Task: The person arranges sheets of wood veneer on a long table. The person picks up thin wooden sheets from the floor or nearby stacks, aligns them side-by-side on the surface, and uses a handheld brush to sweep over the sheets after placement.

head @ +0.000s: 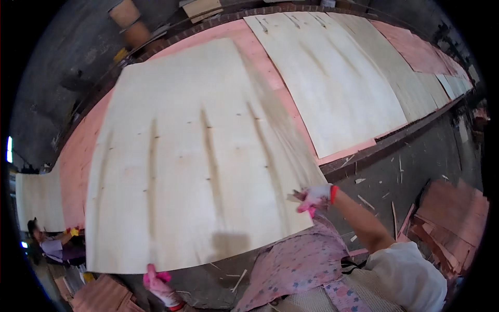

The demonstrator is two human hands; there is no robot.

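Note:
A large pale wood veneer sheet [183,156] with brown streaks spreads before me over pink-coated sheets [80,163]. At its near edge, lower left, my left hand [160,284] in a white and pink glove pinches the veneer. My right hand [315,198], gloved alike, is at the sheet's near right corner, with a small, blurred dark-and-pale piece at its fingers; what that piece is I cannot tell. Farther right, a second pale veneer sheet [335,85] lies flat on the pink surface, beside greyer veneer [405,85].
A co-worker [54,245] with yellow gloves stands at the far left edge. Stacks of pink-brown veneer pieces [452,226] lie at lower right and lower left [103,296]. Wood scraps litter the grey floor [374,187]. Boards [200,8] lie beyond the far edge.

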